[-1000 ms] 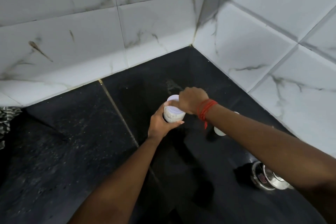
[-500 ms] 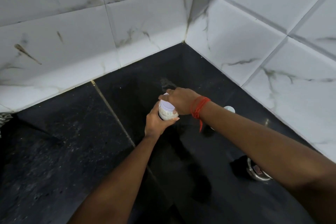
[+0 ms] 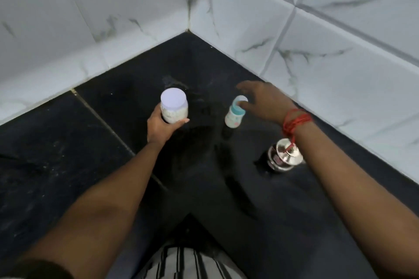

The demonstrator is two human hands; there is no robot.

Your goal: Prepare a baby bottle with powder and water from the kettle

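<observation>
My left hand (image 3: 161,127) grips a powder jar (image 3: 174,108) with a pale lilac lid, held upright over the black counter. The lid sits on the jar. To its right stands a small baby bottle (image 3: 234,115) with a teal collar and white top. My right hand (image 3: 264,102) hovers at the bottle's top with fingers spread; its fingertips are at or just touching the cap, and it holds nothing. A red thread is tied round that wrist. A steel kettle (image 3: 284,158) with a shiny lid stands near the right forearm.
The black stone counter (image 3: 90,154) fills a corner between two white marble-tiled walls (image 3: 294,41). A grout seam runs diagonally across the counter left of the jar. My striped clothing shows at the bottom edge.
My right hand has left the jar's lid and moved right to the baby bottle. The left hand still holds the jar. The view has shifted, showing the bottle and kettle in full.
</observation>
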